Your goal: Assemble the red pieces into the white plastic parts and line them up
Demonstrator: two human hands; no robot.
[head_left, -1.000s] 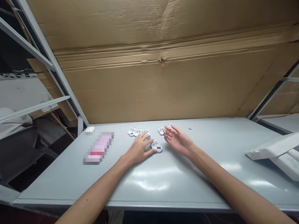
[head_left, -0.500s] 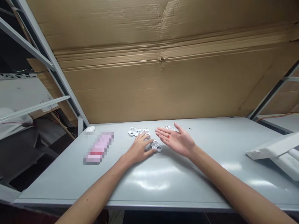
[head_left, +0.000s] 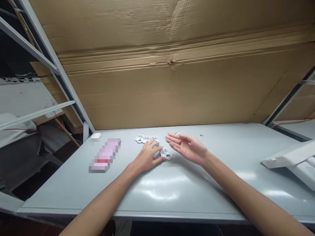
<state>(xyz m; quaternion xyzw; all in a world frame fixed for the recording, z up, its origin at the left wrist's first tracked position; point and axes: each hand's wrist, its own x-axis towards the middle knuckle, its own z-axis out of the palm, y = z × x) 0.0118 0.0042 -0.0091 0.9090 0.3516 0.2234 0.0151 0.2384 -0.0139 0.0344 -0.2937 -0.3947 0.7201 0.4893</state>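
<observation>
My left hand (head_left: pixel 148 156) rests on the table with its thumb and fingers around the left side of a white plastic part (head_left: pixel 166 153), which has a round hole at its near end. The part lies flat on the table. My right hand (head_left: pixel 189 149) is raised just right of it, palm turned up, fingers stretched out. A small red piece (head_left: pixel 180 143) shows at its fingers; whether it lies loose there I cannot tell. Beyond my left hand, several similar white parts (head_left: pixel 139 138) lie in a row. Another white part (head_left: pixel 177 133) is mostly hidden behind my right hand.
A pixelated pink object (head_left: pixel 106 155) lies on the grey table (head_left: pixel 152 200) to the left, near a small white case (head_left: pixel 96 135). White foam-like pieces (head_left: pixel 287 159) sit at the right edge. Cardboard (head_left: pixel 172 95) walls off the back; a metal frame (head_left: pixel 61 78) stands left.
My right thumb has folded down toward its fingers, and the palm has turned slightly. My left hand has stayed at the white part. The view has shifted slightly.
</observation>
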